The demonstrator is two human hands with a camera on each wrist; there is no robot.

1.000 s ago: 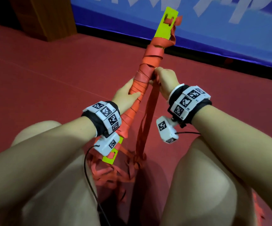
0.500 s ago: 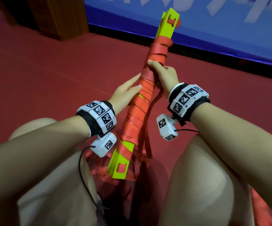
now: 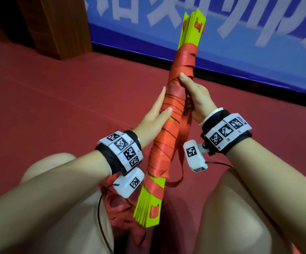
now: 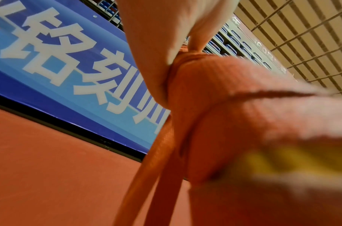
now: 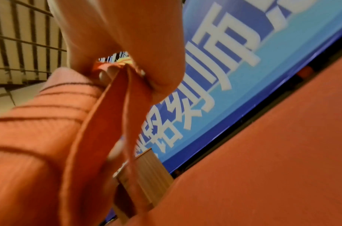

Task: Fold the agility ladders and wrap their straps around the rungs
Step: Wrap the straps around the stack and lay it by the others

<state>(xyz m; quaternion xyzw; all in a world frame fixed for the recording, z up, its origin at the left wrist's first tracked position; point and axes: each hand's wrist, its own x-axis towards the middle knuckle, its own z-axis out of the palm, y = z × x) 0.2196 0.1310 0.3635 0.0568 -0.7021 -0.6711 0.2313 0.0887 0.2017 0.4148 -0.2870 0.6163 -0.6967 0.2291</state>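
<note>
We're holding the folded ladder bundle (image 3: pixel 174 114) up between both hands, tilted, top end leaning away toward the blue banner (image 3: pixel 258 43), bottom end down between our knees. The yellow-green rungs (image 3: pixel 149 209) are stacked flat; they show bare at both ends, and the orange strap (image 3: pixel 164 143) is wound around the middle.

Left hand (image 3: pixel 153 118) sits on the bundle's left side around mid-length, fingers straight along the wraps, thumb pressing on the front, not curled around.

Right hand (image 3: pixel 196 98) is on the right side, slightly higher up. Thumb lies on the wrapped strap, fingers clamp loose strap lengths (image 5: pixel 116 110) against the bundle. Those lengths hang down the right side.

More loose orange strap is piled on the red floor (image 3: pixel 56 88) between our legs.
</note>
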